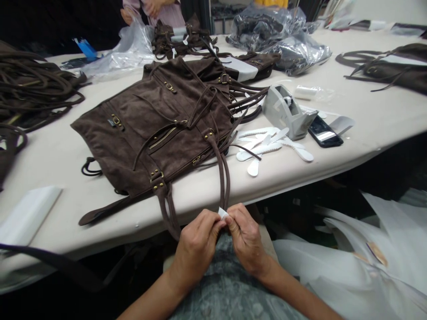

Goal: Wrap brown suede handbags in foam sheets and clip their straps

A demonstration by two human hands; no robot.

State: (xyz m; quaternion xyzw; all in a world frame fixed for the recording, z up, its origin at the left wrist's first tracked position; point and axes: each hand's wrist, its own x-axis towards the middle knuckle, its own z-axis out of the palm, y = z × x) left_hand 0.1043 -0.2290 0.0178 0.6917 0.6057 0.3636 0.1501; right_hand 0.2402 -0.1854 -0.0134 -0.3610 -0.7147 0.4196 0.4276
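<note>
A dark brown suede handbag (pixel 133 115) lies on the table with its brass zip and buckles facing up. One of its handles (pixel 223 178) hangs over the front edge toward me. At the lower end of that handle, my left hand (pixel 196 242) and my right hand (pixel 247 240) meet, thumbs and fingers closed in a pinch. Between the fingertips shows a small white strip (pixel 223 214), pressed against the handle; most of it is hidden. The bag's other handle (pixel 168 211) droops over the edge left of my hands.
Several white serrated strips (pixel 263 144) lie right of the bag, near a grey tape dispenser (pixel 283 111) and a phone (pixel 323 131). More brown bags (pixel 33 89) are piled at left. Plastic-wrapped bags (pixel 276 40) sit behind. A person (pixel 163 11) stands across the table.
</note>
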